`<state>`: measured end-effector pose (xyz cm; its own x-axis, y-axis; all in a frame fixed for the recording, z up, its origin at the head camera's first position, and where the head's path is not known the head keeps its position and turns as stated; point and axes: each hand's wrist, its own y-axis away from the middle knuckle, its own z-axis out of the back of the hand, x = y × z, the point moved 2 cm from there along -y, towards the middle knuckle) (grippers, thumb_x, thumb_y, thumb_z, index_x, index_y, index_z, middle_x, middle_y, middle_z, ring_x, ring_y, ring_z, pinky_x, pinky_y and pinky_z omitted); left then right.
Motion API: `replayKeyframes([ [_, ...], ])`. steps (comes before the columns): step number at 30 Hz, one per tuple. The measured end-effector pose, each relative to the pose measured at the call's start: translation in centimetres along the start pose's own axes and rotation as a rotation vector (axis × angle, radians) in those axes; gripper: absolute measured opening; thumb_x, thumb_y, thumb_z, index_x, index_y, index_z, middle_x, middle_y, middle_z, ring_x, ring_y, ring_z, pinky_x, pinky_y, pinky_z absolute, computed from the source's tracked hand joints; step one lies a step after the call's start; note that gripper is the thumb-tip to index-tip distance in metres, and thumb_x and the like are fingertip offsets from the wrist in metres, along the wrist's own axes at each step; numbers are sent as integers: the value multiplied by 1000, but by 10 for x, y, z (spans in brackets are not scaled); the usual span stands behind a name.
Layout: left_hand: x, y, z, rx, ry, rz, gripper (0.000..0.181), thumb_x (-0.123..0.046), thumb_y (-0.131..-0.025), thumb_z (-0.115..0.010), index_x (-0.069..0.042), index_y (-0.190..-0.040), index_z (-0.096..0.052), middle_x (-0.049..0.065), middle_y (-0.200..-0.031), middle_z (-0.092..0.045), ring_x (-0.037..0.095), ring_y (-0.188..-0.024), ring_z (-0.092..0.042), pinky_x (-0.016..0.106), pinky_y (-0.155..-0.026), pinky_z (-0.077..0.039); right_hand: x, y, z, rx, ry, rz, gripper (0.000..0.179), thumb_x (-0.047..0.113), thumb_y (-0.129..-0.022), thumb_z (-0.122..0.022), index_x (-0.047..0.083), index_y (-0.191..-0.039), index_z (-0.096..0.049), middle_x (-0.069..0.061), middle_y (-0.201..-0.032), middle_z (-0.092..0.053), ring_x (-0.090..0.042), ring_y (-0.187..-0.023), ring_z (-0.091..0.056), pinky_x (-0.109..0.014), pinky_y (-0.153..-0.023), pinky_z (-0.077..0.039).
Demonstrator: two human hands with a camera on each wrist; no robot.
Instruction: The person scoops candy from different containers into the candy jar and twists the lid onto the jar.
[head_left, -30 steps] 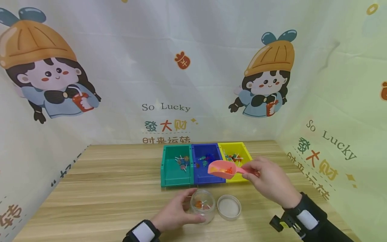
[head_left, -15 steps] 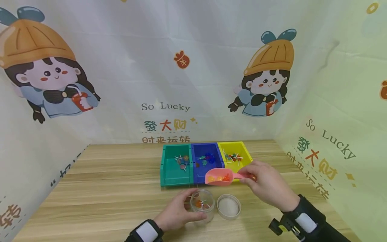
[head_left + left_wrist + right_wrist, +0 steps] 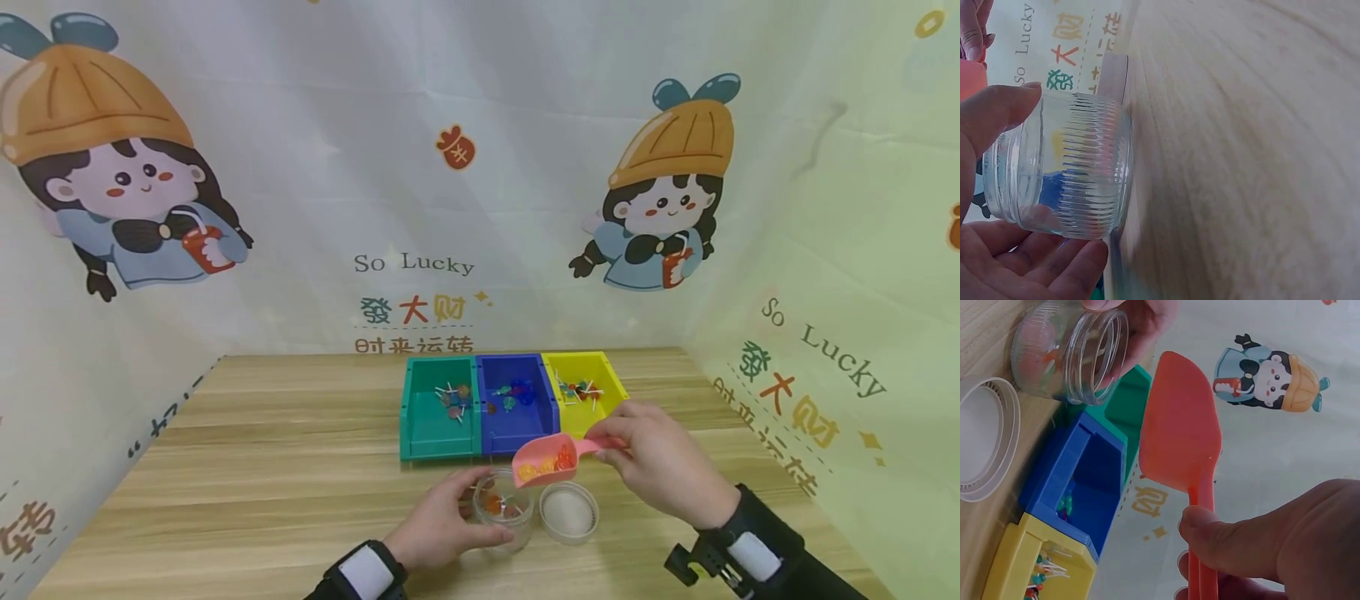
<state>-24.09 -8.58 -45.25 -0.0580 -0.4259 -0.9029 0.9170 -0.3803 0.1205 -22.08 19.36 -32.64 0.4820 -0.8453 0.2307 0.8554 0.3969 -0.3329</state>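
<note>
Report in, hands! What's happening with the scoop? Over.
Left hand grips open glass jar. Right hand grips pink scoop, orange and yellow pieces aboard. Nothing visible between scoop and jar.

Free passage is offered by the wood-grain tabletop, left of the green plastic bin. Beyond the clear ribbed glass jar, the way is barred by that bin, the blue plastic bin and the yellow plastic bin. The jar is flanked by the left hand and the round white lid; in the head view, its rim is partly screened by the pink plastic scoop.
</note>
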Motion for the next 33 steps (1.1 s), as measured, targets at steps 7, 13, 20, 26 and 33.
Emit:
replayKeyframes([
  [7, -1, 1, 1, 2, -6, -11, 82, -35, -88, -95, -11, -157, -57, 16, -156, -59, 44, -143, -57, 67, -119, -49, 7, -2, 0, -55, 52, 52, 15, 13, -91, -90, 16, -105, -86, 6, -94, -69, -14, -93, -56, -36, -83, -57],
  [13, -1, 1, 2, -5, -19, -13, 82, -35, -87, -95, -11, -156, -57, 16, -155, -60, 43, -141, -58, 67, -118, -50, 15, -4, -1, -67, 70, 61, 17, 11, -89, -91, 17, -104, -87, 7, -94, -66, -13, -93, -55, -33, -81, -56],
  [20, 0, 0, 1, -4, -10, -15, 81, -33, -87, -96, -10, -155, -58, 15, -152, -61, 39, -138, -60, 66, -117, -50, 22, -6, -3, -64, 86, 75, 19, 9, -88, -92, 16, -105, -87, 7, -94, -63, -13, -94, -53, -31, -82, -55],
  [26, 1, 0, 2, -1, -12, -15, 81, -34, -87, -96, -11, -155, -58, 15, -153, -61, 40, -138, -60, 66, -117, -51, 25, -8, -2, -79, 117, 99, 21, 7, -86, -93, 13, -105, -87, 6, -92, -61, -14, -95, -53, -34, -85, -57],
  [33, 1, 0, 2, 1, -1, -29, 81, -30, -87, -96, -8, -155, -57, 15, -151, -62, 38, -136, -61, 63, -116, -53, 27, -9, -1, -116, 153, 126, 23, 3, -82, -95, 12, -102, -87, 4, -92, -63, -15, -94, -53, -33, -84, -56],
])
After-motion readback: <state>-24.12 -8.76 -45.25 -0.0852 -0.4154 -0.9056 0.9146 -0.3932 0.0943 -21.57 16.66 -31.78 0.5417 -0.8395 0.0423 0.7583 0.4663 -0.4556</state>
